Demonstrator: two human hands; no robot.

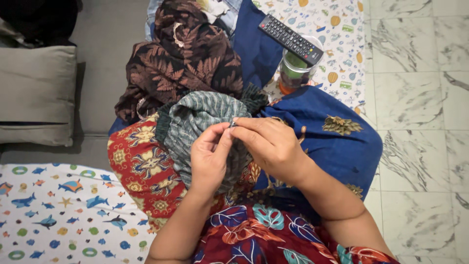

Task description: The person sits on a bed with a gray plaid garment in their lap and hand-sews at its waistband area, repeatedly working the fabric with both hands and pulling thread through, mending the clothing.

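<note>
My left hand (209, 157) and my right hand (267, 144) meet over a grey-green striped cloth (198, 117) bunched on my lap. Both pinch the cloth's edge where their fingertips touch, and a tiny dark thing shows between the fingers; I cannot tell what it is. The striped cloth lies on a red patterned cloth (139, 166) and beside a blue cloth with gold motifs (332, 142).
A brown leaf-print cloth (185, 58) is heaped behind the pile. A black remote control (290, 39) rests on a clear lidded jar (295, 71). A grey cushion (36, 93) sits left, a fish-print sheet (58, 215) lower left, marble floor tiles (420, 98) right.
</note>
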